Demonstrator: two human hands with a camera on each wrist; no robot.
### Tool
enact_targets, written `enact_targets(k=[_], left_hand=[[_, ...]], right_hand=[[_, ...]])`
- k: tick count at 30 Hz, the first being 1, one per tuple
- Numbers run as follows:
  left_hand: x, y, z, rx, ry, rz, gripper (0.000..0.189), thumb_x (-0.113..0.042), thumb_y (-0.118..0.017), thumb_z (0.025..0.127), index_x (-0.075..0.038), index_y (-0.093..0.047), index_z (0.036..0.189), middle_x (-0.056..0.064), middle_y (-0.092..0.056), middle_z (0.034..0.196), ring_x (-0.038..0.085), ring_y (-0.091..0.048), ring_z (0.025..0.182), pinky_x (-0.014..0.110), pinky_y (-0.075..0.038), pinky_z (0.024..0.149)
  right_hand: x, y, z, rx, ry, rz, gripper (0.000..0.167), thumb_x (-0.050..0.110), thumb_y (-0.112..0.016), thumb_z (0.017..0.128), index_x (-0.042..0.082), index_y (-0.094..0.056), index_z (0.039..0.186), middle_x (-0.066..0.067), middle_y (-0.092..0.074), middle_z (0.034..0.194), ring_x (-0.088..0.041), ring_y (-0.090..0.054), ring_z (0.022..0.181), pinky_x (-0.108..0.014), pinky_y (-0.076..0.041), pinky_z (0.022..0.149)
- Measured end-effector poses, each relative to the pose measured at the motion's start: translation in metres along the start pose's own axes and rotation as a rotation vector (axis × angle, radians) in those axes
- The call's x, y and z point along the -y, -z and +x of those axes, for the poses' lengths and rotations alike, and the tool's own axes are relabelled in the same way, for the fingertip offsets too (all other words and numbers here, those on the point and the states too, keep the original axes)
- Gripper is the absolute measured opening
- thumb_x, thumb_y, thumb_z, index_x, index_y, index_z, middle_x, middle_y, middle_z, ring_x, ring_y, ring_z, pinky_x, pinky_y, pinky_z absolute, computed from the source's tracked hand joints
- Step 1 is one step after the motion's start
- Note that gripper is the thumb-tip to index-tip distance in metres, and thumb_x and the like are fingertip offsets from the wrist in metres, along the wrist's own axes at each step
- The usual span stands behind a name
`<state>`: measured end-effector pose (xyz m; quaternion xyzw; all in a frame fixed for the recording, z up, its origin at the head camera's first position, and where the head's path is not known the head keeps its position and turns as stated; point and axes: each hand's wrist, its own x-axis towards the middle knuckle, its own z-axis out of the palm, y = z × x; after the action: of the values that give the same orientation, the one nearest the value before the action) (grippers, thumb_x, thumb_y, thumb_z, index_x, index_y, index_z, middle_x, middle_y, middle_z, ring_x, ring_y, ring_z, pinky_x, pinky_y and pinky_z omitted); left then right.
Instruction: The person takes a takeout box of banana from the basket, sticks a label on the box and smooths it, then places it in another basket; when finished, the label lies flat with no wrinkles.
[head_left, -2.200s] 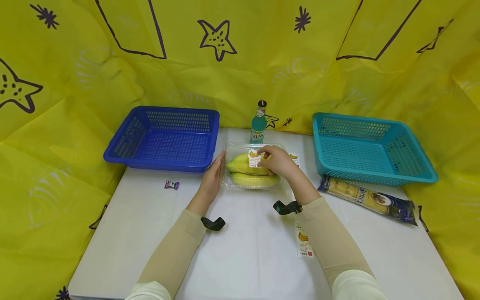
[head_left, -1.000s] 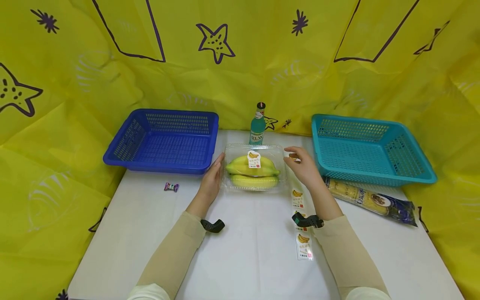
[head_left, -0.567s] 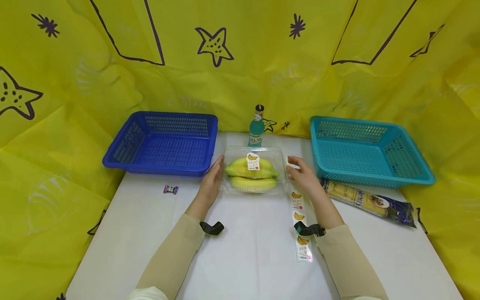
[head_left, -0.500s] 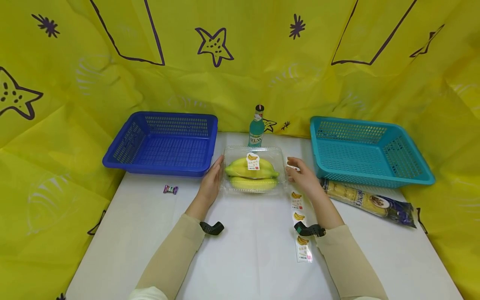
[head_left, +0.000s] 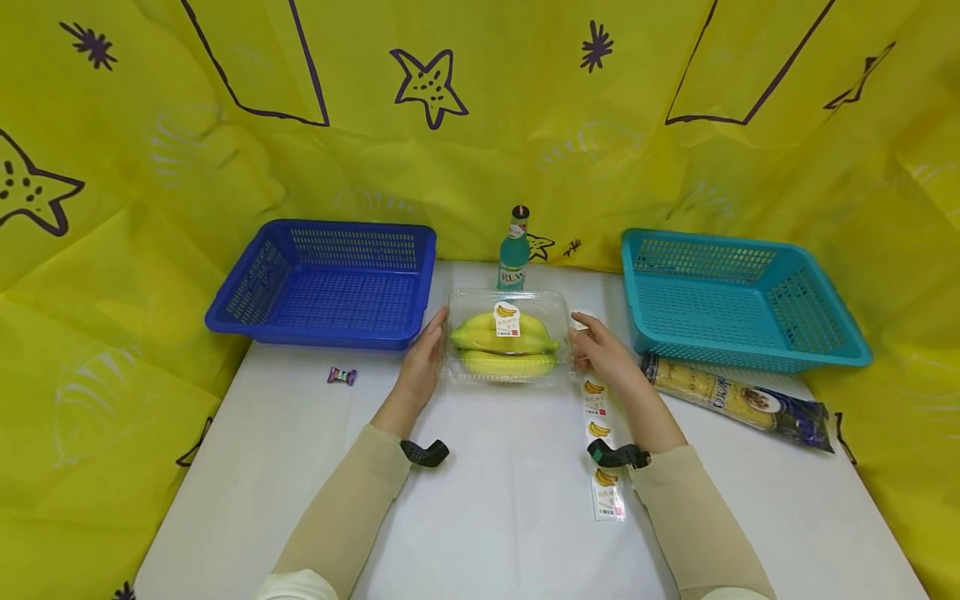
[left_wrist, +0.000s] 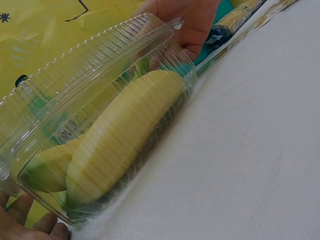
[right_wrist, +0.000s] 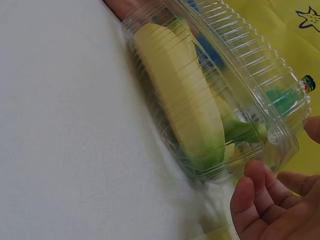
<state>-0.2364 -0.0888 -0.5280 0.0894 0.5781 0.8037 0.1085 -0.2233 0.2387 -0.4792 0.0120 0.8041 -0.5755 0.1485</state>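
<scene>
A clear plastic clamshell box (head_left: pixel 457 367) with bananas (head_left: pixel 480 337) inside sits on the white table, its lid down. A label with a banana picture (head_left: pixel 507 319) is on the lid. My left hand (head_left: pixel 422 365) lies along the box's left end, and its fingertips are at the base in the left wrist view. At the right end is my right hand (head_left: pixel 609 357), its fingers loosely bent and the fingertips right at the box's lower corner in the right wrist view. Beneath the right hand and forearm runs a strip of banana labels (head_left: pixel 604 497), partly hidden.
A green-blue bottle (head_left: pixel 513 254) stands behind the box. To the left is a blue basket (head_left: pixel 322 329); to the right, a teal basket (head_left: pixel 720 354). A noodle packet (head_left: pixel 738 402) lies in front of the teal basket. A small wrapped candy (head_left: pixel 342 376) lies at the left.
My right hand has drawn back from the label on the lid to the right, then come in to the box's right end. The left hand has stayed at the left end.
</scene>
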Motion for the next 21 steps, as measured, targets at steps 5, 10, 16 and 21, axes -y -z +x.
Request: enact_targets(k=[5,10,16,21], left_hand=[[-0.0021,-0.0015,-0.0008,-0.004,0.009,0.02,0.057,-0.034,-0.03,0.108,-0.014,-0.016,0.16,-0.001,-0.01,0.168,0.015,0.0,0.155,0.033,0.001,0.127],[-0.0015,-0.0015,-0.0008,-0.011,0.004,0.021,0.058,-0.035,-0.032,0.107,-0.014,-0.017,0.159,-0.001,-0.011,0.168,0.015,0.0,0.155,0.033,0.001,0.127],[-0.0013,-0.0038,-0.0004,-0.035,0.008,0.016,0.06,-0.034,-0.037,0.105,-0.013,-0.02,0.159,-0.001,-0.013,0.167,0.017,-0.004,0.155,0.035,-0.001,0.128],[-0.004,-0.0081,-0.0009,-0.052,0.043,0.038,0.058,-0.033,-0.037,0.105,-0.019,-0.019,0.159,-0.006,-0.012,0.167,0.014,-0.004,0.155,0.035,-0.002,0.127]], right_hand=[[0.0012,-0.001,0.001,0.015,-0.009,0.027,0.07,0.045,-0.047,0.103,0.017,-0.016,0.159,-0.01,-0.047,0.11,-0.011,-0.047,0.069,-0.026,-0.048,0.065],[0.0032,-0.002,0.0012,0.018,-0.002,0.046,0.068,0.042,-0.046,0.104,0.016,-0.016,0.159,-0.007,-0.046,0.102,-0.01,-0.048,0.067,-0.026,-0.05,0.065],[0.0024,-0.0023,0.001,0.012,0.003,0.055,0.068,0.041,-0.047,0.104,0.015,-0.017,0.159,-0.003,-0.047,0.088,-0.012,-0.049,0.065,-0.027,-0.05,0.063],[0.0009,-0.0025,0.0015,-0.004,0.003,0.067,0.068,0.041,-0.048,0.103,0.015,-0.02,0.158,-0.001,-0.046,0.085,-0.012,-0.048,0.065,-0.026,-0.052,0.064]])
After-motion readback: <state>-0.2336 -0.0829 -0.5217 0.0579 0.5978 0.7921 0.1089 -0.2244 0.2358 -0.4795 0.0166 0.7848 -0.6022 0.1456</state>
